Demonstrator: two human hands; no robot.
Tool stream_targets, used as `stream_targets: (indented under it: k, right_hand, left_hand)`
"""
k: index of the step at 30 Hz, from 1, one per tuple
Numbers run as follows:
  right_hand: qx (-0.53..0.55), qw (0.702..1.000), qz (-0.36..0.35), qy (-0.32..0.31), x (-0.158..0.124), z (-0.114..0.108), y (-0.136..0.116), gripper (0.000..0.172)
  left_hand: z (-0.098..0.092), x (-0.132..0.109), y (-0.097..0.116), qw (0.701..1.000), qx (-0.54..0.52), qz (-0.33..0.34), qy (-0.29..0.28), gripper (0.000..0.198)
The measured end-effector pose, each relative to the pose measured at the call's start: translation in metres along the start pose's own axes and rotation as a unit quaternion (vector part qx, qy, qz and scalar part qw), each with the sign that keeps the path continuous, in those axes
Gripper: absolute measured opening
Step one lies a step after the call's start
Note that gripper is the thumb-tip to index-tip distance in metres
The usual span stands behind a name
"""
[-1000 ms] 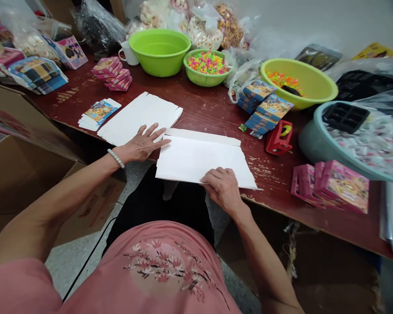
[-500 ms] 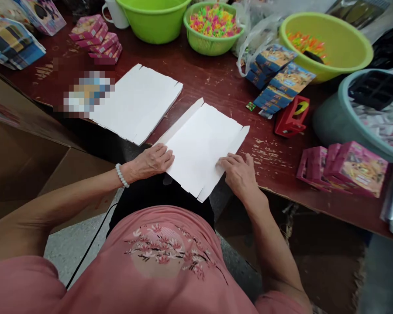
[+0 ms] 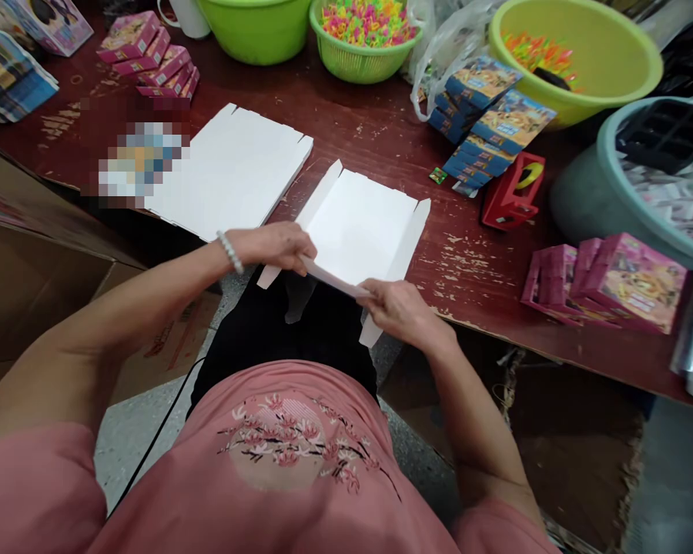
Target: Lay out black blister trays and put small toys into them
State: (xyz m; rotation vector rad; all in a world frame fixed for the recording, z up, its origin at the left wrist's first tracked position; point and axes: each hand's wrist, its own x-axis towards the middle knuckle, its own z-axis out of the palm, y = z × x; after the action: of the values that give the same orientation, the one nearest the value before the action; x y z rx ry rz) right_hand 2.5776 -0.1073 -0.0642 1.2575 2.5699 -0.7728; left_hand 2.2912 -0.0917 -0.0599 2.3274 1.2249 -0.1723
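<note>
A white cardboard box blank (image 3: 361, 223) lies at the table's front edge, its near part reaching out over my lap. Its side flaps slant upward, and the near flap is bent up between my hands. My left hand (image 3: 282, 245) grips the near left corner with bent fingers. At the near right corner my right hand (image 3: 396, 308) pinches the edge between thumb and fingers. Just left of it rests a stack of flat white cardboard blanks (image 3: 231, 173), touched by neither hand.
Pink boxes (image 3: 150, 54) are stacked at the back left, more pink boxes (image 3: 629, 281) at the right. Blue boxes (image 3: 490, 127) and a red tape dispenser (image 3: 513, 192) stand right of centre. Behind are green basins (image 3: 254, 35), a yellow-green basin (image 3: 577, 65) and a blue-grey tub (image 3: 583, 185).
The flat blank's side flaps have risen and its near flap is now bent up. Both hands have moved from the sides to the near corners and closed on them.
</note>
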Motion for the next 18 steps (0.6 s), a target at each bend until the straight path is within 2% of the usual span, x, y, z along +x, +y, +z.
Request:
stream_targets:
  k: [2,3,5,6,9,13,15,17,18]
  right_hand:
    - [0.057,0.997,0.046,0.026,0.016,-0.01,0.016,0.027]
    - [0.057,0.994,0.082,0.045,0.022,-0.012,0.023,0.038]
    - [0.007,0.984,0.148,0.096,0.032,-0.009,0.034,0.055]
    - [-0.022,0.979,0.161,0.12,0.035,-0.006,0.038,0.058]
    - [-0.056,0.975,0.142,0.164,0.04,0.003,0.045,0.052]
    - [-0.016,0.978,0.118,0.169,0.043,0.008,0.05,0.053]
    - [0.064,0.977,0.088,0.181,0.042,0.012,0.056,0.055]
    - [0.208,0.949,0.057,0.228,0.037,0.017,0.065,0.053]
    - [0.289,0.918,0.055,0.265,0.034,0.02,0.072,0.05]
  left_hand:
    - [-0.016,0.027,-0.007,0.997,-0.006,-0.033,-0.067,0.015]
    - [-0.021,0.04,-0.009,0.996,0.019,-0.055,-0.068,0.022]
    - [-0.021,0.065,-0.011,0.99,0.107,-0.091,-0.019,0.046]
    - [-0.019,0.075,-0.01,0.983,0.153,-0.099,0.013,0.059]
    - [-0.01,0.091,-0.006,0.968,0.216,-0.105,0.069,0.081]
    - [-0.004,0.089,0.013,0.983,0.172,-0.059,0.04,0.082]
    - [-0.001,0.084,0.025,0.99,0.131,-0.046,0.029,0.079]
    - [0.003,0.076,0.032,0.994,0.086,-0.057,0.022,0.061]
    - [0.004,0.07,0.034,0.996,0.063,-0.063,0.024,0.049]
